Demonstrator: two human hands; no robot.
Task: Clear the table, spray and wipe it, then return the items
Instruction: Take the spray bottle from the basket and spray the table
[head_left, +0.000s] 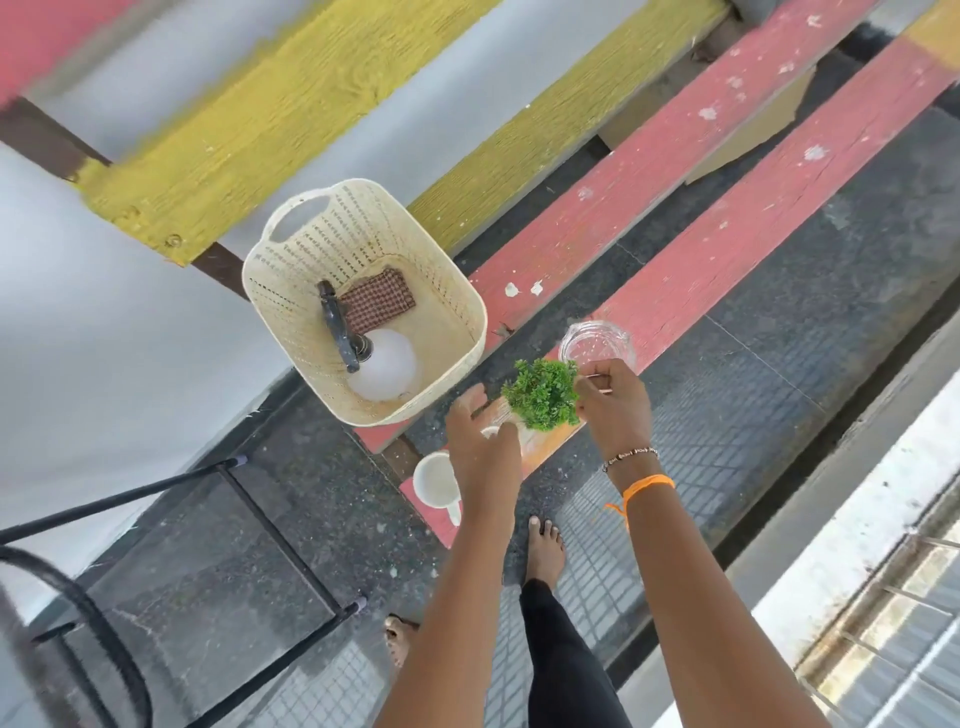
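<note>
A small green plant stands at the near end of a red bench slat, a bit of its white pot showing under my fingers. My left hand hovers over the pot with thumb and fingers spread. My right hand is curled against the plant's right side, just below a clear glass jar; what it grips is hidden. A white mug sits on the slat's near end, left of my left wrist. A cream basket holds a spray bottle and a checked cloth.
The bench has red and yellow slats with gaps over dark floor. A black metal chair frame stands at the lower left. My bare feet are on the floor below the bench end. A white ledge runs along the right.
</note>
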